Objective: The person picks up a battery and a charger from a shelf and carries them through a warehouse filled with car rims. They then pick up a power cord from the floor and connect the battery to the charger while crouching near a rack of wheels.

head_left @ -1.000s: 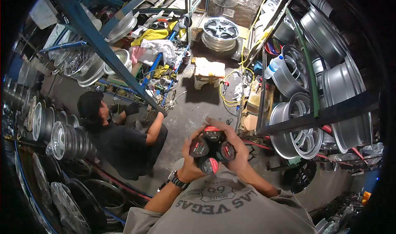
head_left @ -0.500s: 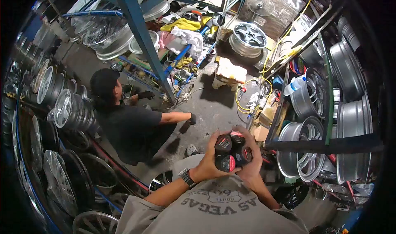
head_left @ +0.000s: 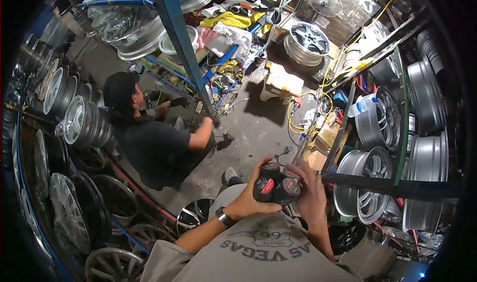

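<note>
Both of my hands hold a cluster of several black spray cans (head_left: 274,185) with red-labelled caps, close to my chest. My left hand (head_left: 247,197), with a watch on the wrist, wraps the cluster from the left and below. My right hand (head_left: 312,195) cups it from the right, fingers spread over the caps. The cans lean toward the left, their tops facing up and away from me.
A person in black (head_left: 149,143) crouches on the concrete floor to the left, a gloved hand reaching toward a blue rack post (head_left: 181,43). Alloy rims fill racks on the left (head_left: 74,123) and right (head_left: 372,177). A rim (head_left: 308,38) lies at the far end.
The view has swung to the left. The can cluster has tilted leftward and my right hand has slid further over its top. The crouching person has pulled an arm in toward the post.
</note>
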`<action>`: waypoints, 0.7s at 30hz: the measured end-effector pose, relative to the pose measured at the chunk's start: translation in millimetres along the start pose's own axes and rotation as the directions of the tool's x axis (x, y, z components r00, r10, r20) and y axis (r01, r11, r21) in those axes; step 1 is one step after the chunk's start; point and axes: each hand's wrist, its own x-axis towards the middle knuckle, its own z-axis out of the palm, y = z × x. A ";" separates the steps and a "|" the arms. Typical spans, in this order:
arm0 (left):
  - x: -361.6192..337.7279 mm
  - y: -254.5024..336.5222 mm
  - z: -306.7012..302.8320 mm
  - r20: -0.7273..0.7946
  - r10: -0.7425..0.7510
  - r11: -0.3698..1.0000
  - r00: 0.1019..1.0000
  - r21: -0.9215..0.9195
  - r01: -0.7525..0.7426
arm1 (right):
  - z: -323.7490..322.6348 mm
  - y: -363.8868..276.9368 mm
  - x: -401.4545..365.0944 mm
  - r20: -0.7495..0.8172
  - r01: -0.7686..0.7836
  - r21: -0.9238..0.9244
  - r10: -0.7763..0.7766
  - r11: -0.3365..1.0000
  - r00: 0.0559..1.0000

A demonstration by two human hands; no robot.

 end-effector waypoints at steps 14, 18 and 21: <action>9.3 -7.4 27.9 0.036 -0.169 0.939 0.985 -0.296 0.172 | -87.1 37.8 28.1 -0.141 -0.182 0.472 0.277 0.863 0.950; 17.7 -19.9 45.0 0.037 -0.173 0.909 0.984 -0.379 0.174 | -102.1 37.4 32.8 -0.118 -0.207 0.408 0.276 0.889 0.954; 25.5 -21.5 63.9 -0.015 -0.237 0.843 0.971 -0.500 0.198 | -125.2 53.4 40.1 -0.091 -0.189 0.325 0.230 0.927 0.969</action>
